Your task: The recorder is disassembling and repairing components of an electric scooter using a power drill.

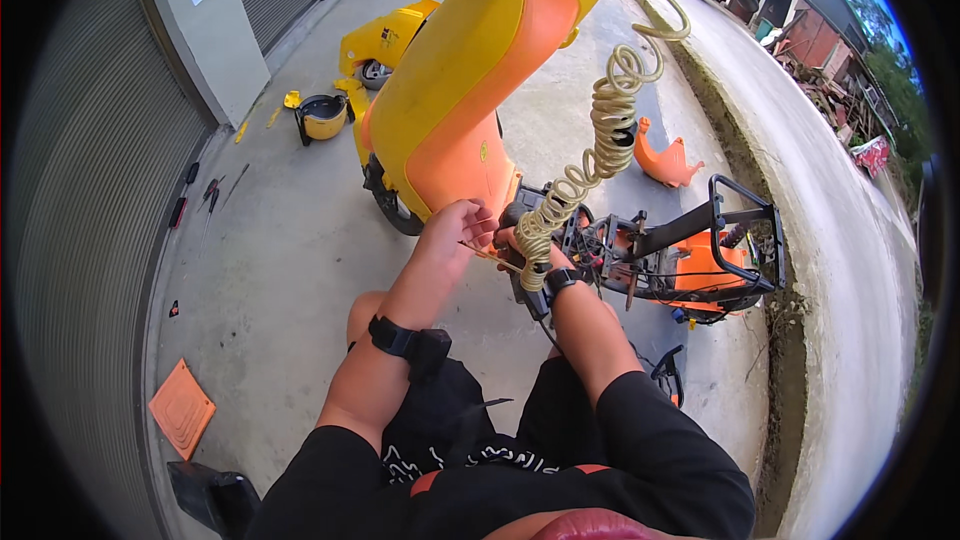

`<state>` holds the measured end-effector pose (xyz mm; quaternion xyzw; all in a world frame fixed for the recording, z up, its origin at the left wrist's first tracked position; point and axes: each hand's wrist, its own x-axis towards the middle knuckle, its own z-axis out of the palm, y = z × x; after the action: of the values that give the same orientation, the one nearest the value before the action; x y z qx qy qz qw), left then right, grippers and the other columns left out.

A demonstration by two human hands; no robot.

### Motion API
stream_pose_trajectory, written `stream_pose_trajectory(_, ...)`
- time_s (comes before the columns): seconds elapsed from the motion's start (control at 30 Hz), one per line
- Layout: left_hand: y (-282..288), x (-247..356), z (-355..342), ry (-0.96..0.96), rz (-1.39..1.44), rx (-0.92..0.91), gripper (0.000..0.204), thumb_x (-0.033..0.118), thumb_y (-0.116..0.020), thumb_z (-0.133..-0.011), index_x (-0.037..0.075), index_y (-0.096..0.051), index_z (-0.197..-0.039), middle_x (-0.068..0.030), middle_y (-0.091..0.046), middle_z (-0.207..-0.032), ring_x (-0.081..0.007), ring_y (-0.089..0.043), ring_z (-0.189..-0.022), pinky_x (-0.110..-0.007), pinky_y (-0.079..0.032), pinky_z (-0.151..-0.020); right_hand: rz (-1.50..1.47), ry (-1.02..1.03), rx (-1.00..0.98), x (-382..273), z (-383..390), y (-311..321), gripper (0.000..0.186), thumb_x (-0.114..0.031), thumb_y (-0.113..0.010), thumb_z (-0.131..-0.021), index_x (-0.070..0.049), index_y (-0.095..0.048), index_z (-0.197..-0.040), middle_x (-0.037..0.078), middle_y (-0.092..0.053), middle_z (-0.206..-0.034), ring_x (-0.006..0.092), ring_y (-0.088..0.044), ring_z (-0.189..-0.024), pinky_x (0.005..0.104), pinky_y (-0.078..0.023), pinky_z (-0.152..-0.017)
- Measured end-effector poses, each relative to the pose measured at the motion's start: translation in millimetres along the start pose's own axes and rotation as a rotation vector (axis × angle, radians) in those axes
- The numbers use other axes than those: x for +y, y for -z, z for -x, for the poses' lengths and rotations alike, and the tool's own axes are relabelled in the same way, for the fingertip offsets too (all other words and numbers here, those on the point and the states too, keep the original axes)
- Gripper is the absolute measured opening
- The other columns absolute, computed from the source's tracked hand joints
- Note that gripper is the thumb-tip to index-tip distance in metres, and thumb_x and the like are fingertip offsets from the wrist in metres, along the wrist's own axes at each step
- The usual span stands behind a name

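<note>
A partly stripped scooter with a large yellow-and-orange front panel [480,70] stands before me, its dark frame [640,245] bare at the right. My left hand [462,227] is beside the panel's lower edge, fingers loosely bent and apart, with no object seen in them. Just right of it, my right hand [512,240] is closed near a dark rounded part; the cream coiled hose [612,105] covers much of it, so what it grips is unclear. A thin tan strip [492,256] runs between the hands. The hose hangs down to my right wrist.
On the concrete at left lie an orange square panel [181,408], hand tools [212,192] and a yellow-and-black helmet-like bowl [324,118]. Another yellow scooter body part [385,40] stands behind. An orange fairing [667,156] lies at right, near a gutter [735,145].
</note>
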<state>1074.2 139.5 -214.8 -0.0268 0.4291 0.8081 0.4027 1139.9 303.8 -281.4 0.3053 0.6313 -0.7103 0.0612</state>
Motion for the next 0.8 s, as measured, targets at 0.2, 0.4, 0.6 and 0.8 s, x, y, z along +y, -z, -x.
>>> stream_pose_trajectory(0.2, 5.4, -9.5, -14.5, 0.052, 0.071, -0.223, 0.015, 0.014, -0.051, -0.09, 0.005, -0.057, -0.1, -0.0064, -0.063, -0.09, -0.0199, -0.062, -0.083, -0.033, -0.048, -0.073, 0.009, 0.012, 0.012, 15.7, -19.7, 15.8, 0.022, -0.022, -0.074, -0.078, -0.005, -0.065, -0.087, 0.004, -0.063, -0.077, 0.0155, -0.061, -0.069, 0.0278, -0.052, -0.058)
stream_pose_trajectory(0.4, -4.2, -6.9, 1.9, 0.035, 0.034, -0.144, 0.016, 0.013, -0.049, -0.09, 0.003, -0.057, -0.101, -0.0078, -0.062, -0.089, -0.02, -0.061, -0.081, -0.032, -0.047, -0.071, -0.015, 0.02, 0.005, 33.1, -50.6, 11.3, 0.02, -0.021, -0.073, -0.078, -0.004, -0.064, -0.085, 0.004, -0.062, -0.076, 0.0164, -0.061, -0.067, 0.0291, -0.052, -0.056)
stream_pose_trajectory(0.6, -6.6, 3.3, 18.2, -0.007, -0.033, -0.102, 0.014, 0.013, -0.05, -0.091, 0.005, -0.057, -0.099, -0.0063, -0.062, -0.088, -0.0189, -0.061, -0.081, -0.032, -0.047, -0.072, -0.097, 0.0, -0.049, 52.4, -73.1, 28.6, 0.018, -0.019, -0.072, -0.078, -0.004, -0.064, -0.084, 0.004, -0.061, -0.075, 0.0174, -0.061, -0.066, 0.0304, -0.052, -0.055)
stream_pose_trajectory(0.8, 4.2, 6.8, 15.0, -0.056, -0.024, -0.049, 0.014, 0.013, -0.049, -0.09, 0.005, -0.057, -0.098, -0.0055, -0.062, -0.087, -0.0186, -0.06, -0.08, -0.032, -0.046, -0.07, 0.13, 0.023, 0.028, 32.2, -48.2, 12.9, 0.016, -0.015, -0.059, -0.08, 0.0, -0.064, -0.083, 0.01, -0.062, -0.071, 0.0177, -0.06, -0.057, 0.0315, -0.048, -0.049)
